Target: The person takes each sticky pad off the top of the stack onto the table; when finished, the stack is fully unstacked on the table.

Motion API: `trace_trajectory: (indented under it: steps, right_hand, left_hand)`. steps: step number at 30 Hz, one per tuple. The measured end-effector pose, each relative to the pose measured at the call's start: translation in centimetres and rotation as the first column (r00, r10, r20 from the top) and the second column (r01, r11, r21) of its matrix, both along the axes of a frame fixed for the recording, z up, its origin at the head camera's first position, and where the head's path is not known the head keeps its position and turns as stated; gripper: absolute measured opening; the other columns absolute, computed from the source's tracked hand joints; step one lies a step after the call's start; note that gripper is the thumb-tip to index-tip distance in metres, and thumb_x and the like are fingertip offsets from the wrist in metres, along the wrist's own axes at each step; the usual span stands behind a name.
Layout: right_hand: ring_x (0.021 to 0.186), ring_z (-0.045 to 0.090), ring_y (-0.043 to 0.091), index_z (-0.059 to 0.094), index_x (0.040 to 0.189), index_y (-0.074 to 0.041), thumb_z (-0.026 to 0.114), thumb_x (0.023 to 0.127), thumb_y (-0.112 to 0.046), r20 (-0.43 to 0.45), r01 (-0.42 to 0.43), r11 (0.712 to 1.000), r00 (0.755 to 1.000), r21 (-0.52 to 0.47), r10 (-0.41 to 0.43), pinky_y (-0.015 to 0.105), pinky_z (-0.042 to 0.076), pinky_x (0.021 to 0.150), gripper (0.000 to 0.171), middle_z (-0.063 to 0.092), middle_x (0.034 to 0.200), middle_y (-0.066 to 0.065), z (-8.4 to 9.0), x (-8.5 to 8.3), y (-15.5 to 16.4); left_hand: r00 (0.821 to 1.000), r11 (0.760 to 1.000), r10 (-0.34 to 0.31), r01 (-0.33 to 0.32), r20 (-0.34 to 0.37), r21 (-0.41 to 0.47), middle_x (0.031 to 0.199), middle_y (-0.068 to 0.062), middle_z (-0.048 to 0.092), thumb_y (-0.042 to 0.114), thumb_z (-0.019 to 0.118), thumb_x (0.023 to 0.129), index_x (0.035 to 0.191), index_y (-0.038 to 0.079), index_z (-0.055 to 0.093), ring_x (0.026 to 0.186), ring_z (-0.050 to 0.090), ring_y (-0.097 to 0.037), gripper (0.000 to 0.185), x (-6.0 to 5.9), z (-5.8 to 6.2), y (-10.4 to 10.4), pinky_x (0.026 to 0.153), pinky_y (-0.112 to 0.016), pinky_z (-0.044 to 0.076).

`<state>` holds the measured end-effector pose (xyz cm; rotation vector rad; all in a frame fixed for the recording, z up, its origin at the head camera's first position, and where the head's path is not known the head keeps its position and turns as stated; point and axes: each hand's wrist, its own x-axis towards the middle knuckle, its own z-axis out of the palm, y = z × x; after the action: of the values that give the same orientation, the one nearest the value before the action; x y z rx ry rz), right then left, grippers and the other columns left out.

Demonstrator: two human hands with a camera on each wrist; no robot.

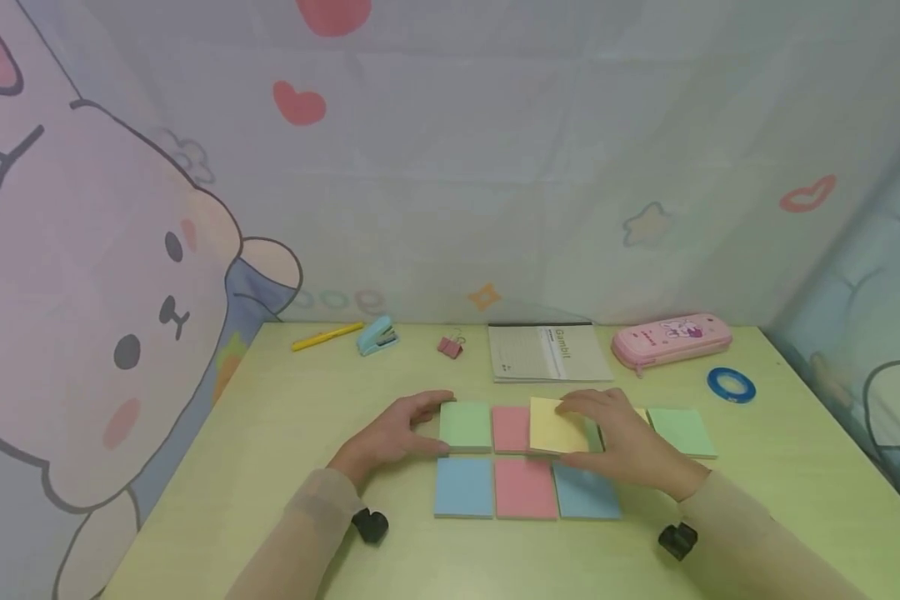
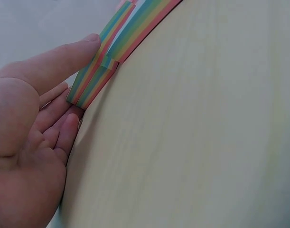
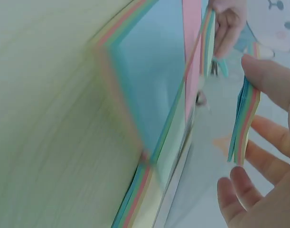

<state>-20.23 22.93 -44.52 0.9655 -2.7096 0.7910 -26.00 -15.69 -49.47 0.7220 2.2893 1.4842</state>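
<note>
The right hand [image 1: 621, 440] pinches a yellow-topped sticky-note pad [image 1: 557, 426] between thumb and fingers [image 3: 273, 80], holding it lifted and slightly tilted above the upper row of pads; the right wrist view shows its edge as thin stacked layers of pastel paper, clear of the table. The left hand [image 1: 397, 433] has its fingers [image 2: 59, 61] nearly straight, the thumb along the far edge and the fingertips against the near side of the green-topped pad [image 1: 466, 424], which lies flat at the left end of the upper row. In the left wrist view that pad's side shows striped bands of green, blue, yellow and pink sheets, with square-cut corners.

The pads are flat matte rectangles set close, edges almost touching: a pink one [image 1: 511, 429] beside the green, and below them a blue pad [image 1: 463, 487], a pink pad [image 1: 525, 488] and another blue pad [image 1: 587, 493]. A second green pad [image 1: 681, 432] lies just right of the right hand. The table [image 1: 270, 433] is pale yellow-green with a faint wood grain, smooth and bare to the left of the pads and along the near edge.

Along the far edge, well apart from the pads, lie a yellow highlighter [image 1: 327, 336], a small blue stapler [image 1: 377, 336], a pink binder clip [image 1: 450, 345], a grey notebook [image 1: 547, 352], a glossy pink pencil case [image 1: 671, 338] and a blue tape ring [image 1: 731, 384].
</note>
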Motion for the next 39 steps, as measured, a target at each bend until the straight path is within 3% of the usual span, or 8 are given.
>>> trace_trajectory:
  steps: [7, 14, 18, 26, 30, 34, 39]
  right_hand:
    - [0.118, 0.063, 0.025, 0.069, 0.127, -0.02, 0.089, 0.085, -0.041, 0.063, 0.054, 0.997, 0.996, 0.055, -0.057, 0.046, 0.058, 0.092, 0.052, 0.065, 0.14, 0.006, 0.3, 2.1, 5.3]
    - [0.117, 0.064, 0.023, 0.071, 0.121, -0.022, 0.094, 0.078, -0.038, -0.044, 0.056, 0.994, 0.998, 0.095, -0.052, 0.038, 0.059, 0.09, 0.051, 0.069, 0.132, 0.002, -0.8, 3.8, 9.1]
    - [0.113, 0.064, 0.014, 0.07, 0.122, -0.024, 0.094, 0.078, -0.037, -0.039, 0.034, 0.995, 0.999, 0.09, -0.03, 0.029, 0.059, 0.083, 0.052, 0.069, 0.131, 0.004, -1.5, 4.4, 10.8]
    - [0.118, 0.063, 0.022, 0.069, 0.119, -0.033, 0.093, 0.078, -0.044, -0.022, 0.017, 0.989, 1.0, 0.148, -0.014, 0.014, 0.046, 0.098, 0.049, 0.068, 0.133, 0.005, -2.5, 5.5, 12.2]
    - [0.112, 0.064, 0.018, 0.069, 0.117, -0.031, 0.093, 0.079, -0.043, -0.045, -0.021, 0.986, 0.999, 0.163, 0.029, 0.019, 0.052, 0.093, 0.045, 0.068, 0.131, 0.004, -3.0, 5.6, 12.1]
    - [0.11, 0.064, 0.015, 0.069, 0.113, -0.033, 0.09, 0.082, -0.045, -0.043, -0.009, 0.985, 0.999, 0.173, 0.017, 0.027, 0.058, 0.087, 0.04, 0.067, 0.13, 0.0, -3.2, 5.6, 11.8]
    - [0.115, 0.065, 0.023, 0.07, 0.111, -0.035, 0.087, 0.084, -0.049, -0.034, 0.019, 0.982, 0.999, 0.188, -0.013, 0.032, 0.058, 0.092, 0.035, 0.068, 0.131, -0.002, -3.1, 5.5, 11.4]
  left_hand:
    - [1.0, 1.0, 0.012, -0.011, 0.006, -0.026, 0.162, -0.002, 0.047, 0.022, 0.089, 0.087, 0.158, 0.013, 0.048, 0.149, 0.044, -0.034, 0.082, -0.1, -0.1, 0.0, 0.126, -0.049, 0.033]
    - [1.0, 0.999, 0.022, -0.021, 0.018, -0.032, 0.161, 0.002, 0.048, 0.022, 0.09, 0.086, 0.158, 0.015, 0.049, 0.149, 0.044, -0.032, 0.083, 0.0, -0.1, 0.0, 0.126, -0.047, 0.033]
    - [1.0, 0.999, 0.013, -0.013, 0.006, -0.031, 0.161, -0.001, 0.048, 0.022, 0.089, 0.087, 0.158, 0.014, 0.048, 0.149, 0.044, -0.034, 0.083, 0.0, -0.2, 0.1, 0.126, -0.048, 0.033]
    - [1.0, 1.0, 0.013, -0.012, 0.017, -0.021, 0.161, -0.002, 0.048, 0.021, 0.089, 0.087, 0.157, 0.015, 0.049, 0.15, 0.043, -0.033, 0.081, 0.0, -0.1, 0.0, 0.126, -0.047, 0.033]
    - [1.0, 1.0, 0.015, -0.015, 0.023, -0.015, 0.16, 0.0, 0.049, 0.022, 0.089, 0.087, 0.156, 0.017, 0.05, 0.149, 0.044, -0.032, 0.08, 0.0, -0.1, 0.0, 0.125, -0.045, 0.034]
    - [0.999, 1.0, 0.013, -0.013, 0.03, -0.017, 0.16, 0.001, 0.048, 0.022, 0.089, 0.086, 0.156, 0.017, 0.05, 0.15, 0.043, -0.032, 0.081, 0.1, 0.0, 0.0, 0.125, -0.044, 0.034]
    - [1.0, 1.0, 0.005, -0.005, 0.021, -0.006, 0.161, -0.002, 0.048, 0.02, 0.088, 0.087, 0.157, 0.014, 0.049, 0.15, 0.043, -0.034, 0.081, 0.1, 0.0, 0.1, 0.126, -0.047, 0.033]
